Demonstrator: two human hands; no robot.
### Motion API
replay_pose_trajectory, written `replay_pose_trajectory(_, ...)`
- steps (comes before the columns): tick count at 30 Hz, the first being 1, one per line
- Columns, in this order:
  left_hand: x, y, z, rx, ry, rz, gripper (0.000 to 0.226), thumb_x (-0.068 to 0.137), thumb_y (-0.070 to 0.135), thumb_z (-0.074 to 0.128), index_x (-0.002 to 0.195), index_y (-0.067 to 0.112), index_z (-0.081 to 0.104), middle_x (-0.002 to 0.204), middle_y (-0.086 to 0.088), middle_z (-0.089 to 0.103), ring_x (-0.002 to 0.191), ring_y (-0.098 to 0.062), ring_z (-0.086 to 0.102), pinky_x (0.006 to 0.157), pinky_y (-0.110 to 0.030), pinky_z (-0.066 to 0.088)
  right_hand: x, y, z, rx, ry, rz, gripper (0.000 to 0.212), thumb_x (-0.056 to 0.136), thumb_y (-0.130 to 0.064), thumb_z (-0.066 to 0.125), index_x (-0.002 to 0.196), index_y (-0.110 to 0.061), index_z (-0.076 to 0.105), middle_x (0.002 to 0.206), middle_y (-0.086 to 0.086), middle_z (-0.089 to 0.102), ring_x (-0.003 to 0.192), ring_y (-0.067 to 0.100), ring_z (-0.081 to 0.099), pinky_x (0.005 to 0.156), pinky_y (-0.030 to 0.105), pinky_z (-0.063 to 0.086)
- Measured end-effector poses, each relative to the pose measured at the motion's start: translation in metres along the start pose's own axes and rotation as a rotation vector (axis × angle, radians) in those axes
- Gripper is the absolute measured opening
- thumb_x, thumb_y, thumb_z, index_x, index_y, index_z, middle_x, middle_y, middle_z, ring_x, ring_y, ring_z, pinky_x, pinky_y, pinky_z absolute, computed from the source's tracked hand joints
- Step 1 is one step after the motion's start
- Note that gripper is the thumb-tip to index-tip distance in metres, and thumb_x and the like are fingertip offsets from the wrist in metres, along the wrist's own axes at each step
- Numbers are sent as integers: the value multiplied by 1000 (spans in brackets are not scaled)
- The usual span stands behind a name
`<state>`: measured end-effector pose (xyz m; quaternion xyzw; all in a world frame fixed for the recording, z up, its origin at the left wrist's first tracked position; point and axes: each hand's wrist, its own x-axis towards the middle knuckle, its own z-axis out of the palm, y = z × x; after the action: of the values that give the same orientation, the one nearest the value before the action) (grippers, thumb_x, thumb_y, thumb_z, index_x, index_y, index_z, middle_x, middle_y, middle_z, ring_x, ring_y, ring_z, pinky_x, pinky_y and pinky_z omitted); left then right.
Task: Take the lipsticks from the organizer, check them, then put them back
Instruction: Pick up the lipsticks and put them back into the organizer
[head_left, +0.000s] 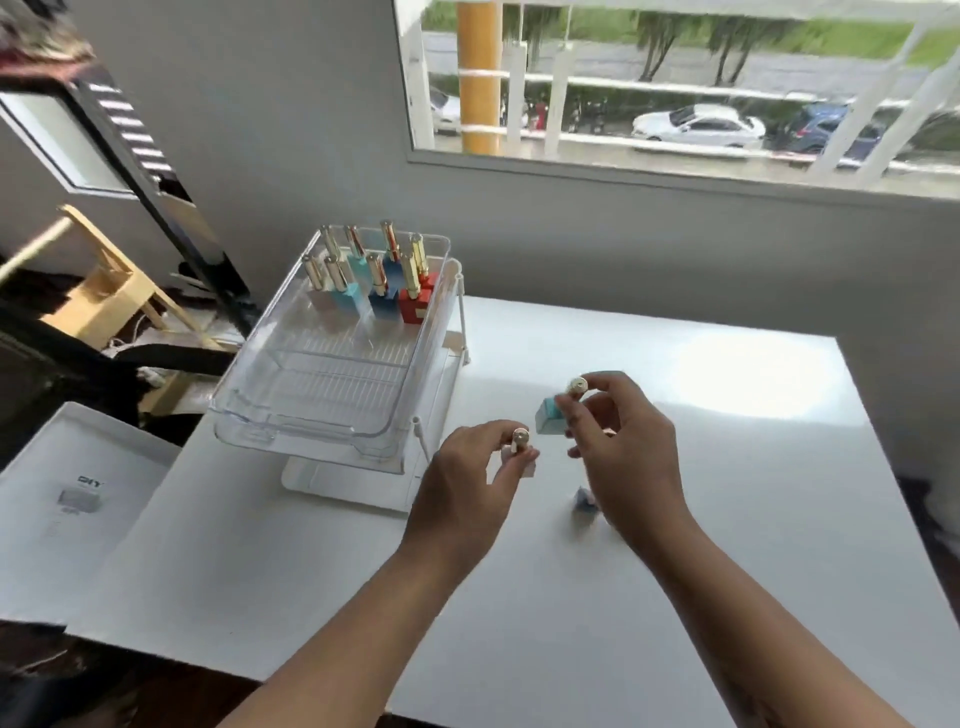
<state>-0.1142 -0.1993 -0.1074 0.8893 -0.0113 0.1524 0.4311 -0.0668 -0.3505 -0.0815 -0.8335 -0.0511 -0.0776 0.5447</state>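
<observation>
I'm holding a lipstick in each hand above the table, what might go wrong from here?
The left hand and right hand only pinch the gold-capped pale lipstick and gold-capped light-blue lipstick; either could slip. Returning them may topple the upright lipsticks crowded in the clear plastic organizer tray.

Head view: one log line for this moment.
left hand: pinches pale-based lipstick | right hand: pinches blue-based lipstick | organizer: other lipsticks standing at far end | table: small bluish item near right hand
</observation>
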Motion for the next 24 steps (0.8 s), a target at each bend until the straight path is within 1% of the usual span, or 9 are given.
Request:
replay_pose_trajectory(2,15,20,-17,53,59,47,22,87,24,72,109,21,69,99,8,71,85,-1,59,70,-4,43,18,-23,-10,-46,29,-104,10,89,-25,67,90,-30,59,75,-8,61,72,7,59,64,14,45)
replay_pose_trajectory(4,32,37,-37,48,104,46,23,88,26,71,111,21,70,99,11,69,85,-1,61,69,-2,44,36,-47,-17,-68,54,-196,11,87,-26,69,89,-29,59,78,-7,60,73,5,56,61,8,40)
replay_pose_trajectory(6,50,46,-61,13,144,28,24,88,27,71,111,21,70,97,12,69,84,-1,64,68,-3,48,52,-69,-20,-48,42,-250,12,85,-28,71,86,-28,60,83,-7,60,72,3,57,61,7,40)
replay_pose_trajectory(9,76,51,-100,-6,198,-26,24,86,24,74,109,19,71,90,9,70,82,-1,66,70,-9,51,71,-98,-13,-23,-48,-297,13,84,-28,72,84,-27,60,84,-8,63,74,1,58,61,8,40)
replay_pose_trajectory(12,95,43,-138,31,221,-75,14,86,19,75,99,21,72,84,9,67,75,1,62,66,-14,48,80,-124,8,-19,-144,-328,14,84,-29,72,85,-19,61,83,-2,66,74,8,60,64,22,47)
replay_pose_trajectory(14,104,31,-162,49,212,-129,12,86,19,74,98,19,71,85,3,68,73,-4,61,63,-17,45,82,-138,28,-36,-198,-332,18,84,-30,72,87,-16,62,84,0,66,76,14,61,67,30,48)
replay_pose_trajectory(17,114,7,-191,61,182,-181,16,86,19,75,101,19,73,85,1,71,76,-10,63,61,-16,45,84,-150,61,-62,-250,-312,21,83,-32,73,89,-14,64,82,-1,67,74,17,62,65,30,47)
replay_pose_trajectory(21,129,-31,-208,49,121,-224,16,84,17,77,98,22,73,84,3,71,76,-9,64,52,-8,43,91,-150,103,-82,-239,-246,22,82,-30,75,90,-13,65,83,3,69,73,20,64,65,35,54)
replay_pose_trajectory(24,142,-58,-211,49,77,-231,15,82,17,79,94,23,73,82,6,72,74,-5,64,55,-7,41,97,-141,132,-137,-211,-185,20,81,-28,76,91,-12,67,86,7,70,78,22,65,72,43,56)
